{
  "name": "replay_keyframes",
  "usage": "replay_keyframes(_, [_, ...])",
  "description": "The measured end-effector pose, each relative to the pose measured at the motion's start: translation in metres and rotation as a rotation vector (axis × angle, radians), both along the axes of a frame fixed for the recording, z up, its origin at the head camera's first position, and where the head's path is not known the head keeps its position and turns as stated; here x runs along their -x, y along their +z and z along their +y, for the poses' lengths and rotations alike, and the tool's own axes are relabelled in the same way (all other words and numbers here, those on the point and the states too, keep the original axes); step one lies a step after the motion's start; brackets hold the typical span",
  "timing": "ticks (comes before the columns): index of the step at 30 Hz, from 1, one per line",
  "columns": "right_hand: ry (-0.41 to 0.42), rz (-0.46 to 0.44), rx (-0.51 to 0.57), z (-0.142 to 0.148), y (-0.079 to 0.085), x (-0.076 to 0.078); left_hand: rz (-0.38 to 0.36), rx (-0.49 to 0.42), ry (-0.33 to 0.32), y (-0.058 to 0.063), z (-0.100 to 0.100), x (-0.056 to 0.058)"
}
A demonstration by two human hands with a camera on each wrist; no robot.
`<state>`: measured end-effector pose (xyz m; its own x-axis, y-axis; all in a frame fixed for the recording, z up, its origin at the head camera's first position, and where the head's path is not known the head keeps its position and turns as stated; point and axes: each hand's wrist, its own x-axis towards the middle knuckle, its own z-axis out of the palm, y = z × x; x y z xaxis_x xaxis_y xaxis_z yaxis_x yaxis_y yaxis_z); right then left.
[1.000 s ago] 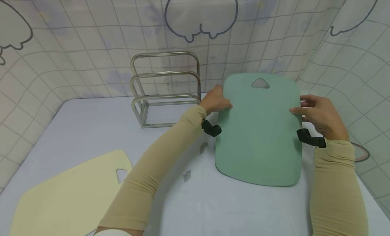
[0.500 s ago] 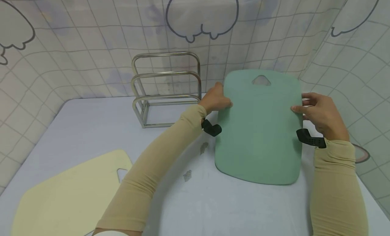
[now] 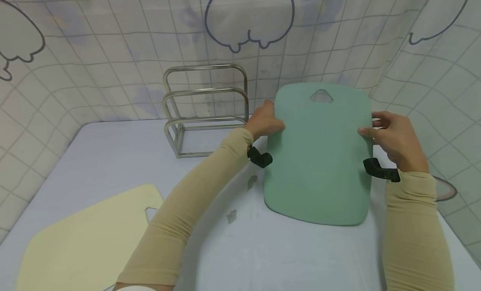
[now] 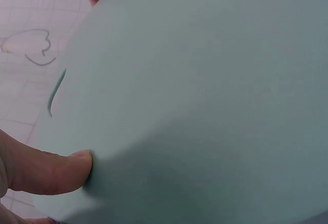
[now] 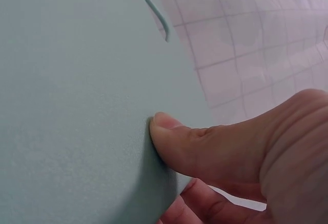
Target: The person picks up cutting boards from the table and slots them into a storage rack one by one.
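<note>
A green cutting board with a rounded triangular handle hole at its top is tilted up at the right of the table. My left hand pinches its left edge, thumb on the front face and the other fingers behind, as the left wrist view shows at the thumb. On the opposite edge my right hand grips the board the same way; its thumb presses the face in the right wrist view. The fingers behind the board are mostly hidden.
Left of the board stands a metal wire rack with several upright loops, close to my left hand. A yellow cutting board lies flat at the front left of the white table. Checked fabric hangs behind.
The green cutting board has risen slightly, its top and bottom edges both higher in the head view. Both hands have moved up a little with it, keeping their hold.
</note>
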<state>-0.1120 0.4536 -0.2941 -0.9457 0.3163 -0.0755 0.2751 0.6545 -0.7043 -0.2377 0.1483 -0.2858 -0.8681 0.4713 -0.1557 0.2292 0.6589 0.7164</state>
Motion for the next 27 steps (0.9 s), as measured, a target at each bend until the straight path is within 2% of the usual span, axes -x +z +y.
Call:
replay_keyframes(12, [-0.030, 0.030, -0.013, -0.005, 0.002, -0.001, 0.037, -0.037, -0.002, 0.004, -0.002, -0.003])
replay_keyframes(27, [-0.066, 0.079, -0.041, -0.009, 0.008, -0.003, 0.057, -0.039, 0.004, 0.011, -0.004, -0.005])
